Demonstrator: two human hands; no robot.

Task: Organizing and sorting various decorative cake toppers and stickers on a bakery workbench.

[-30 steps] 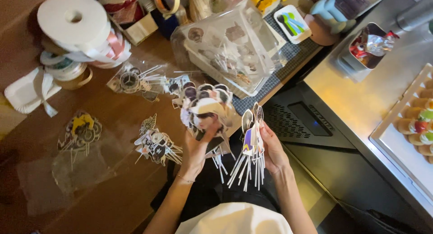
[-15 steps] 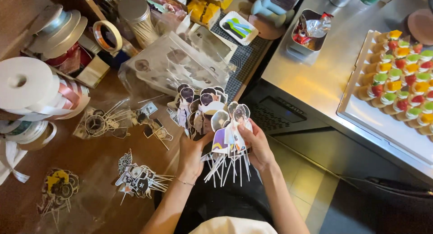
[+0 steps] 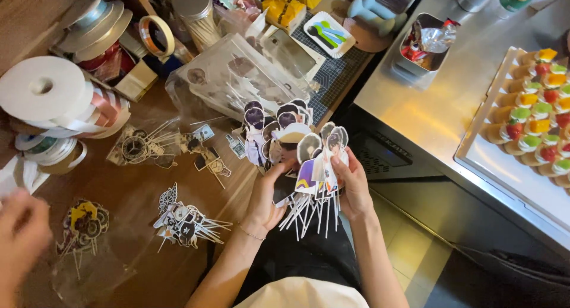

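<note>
Left hand, right hand — both raised, gripping topper bunch.

- A clear plastic box with a flat lid lies on the bench above the hands, paper toppers inside.
- Yellow packets sit at the top edge, just beside the box.
- A crumpled clear cellophane bag lies at lower left.

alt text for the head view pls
Both hands, left hand and right hand, hold a fanned bunch of paper toppers on white sticks above a wooden table strewn with more toppers; fruit-topped cupcakes sit on the right.
</note>
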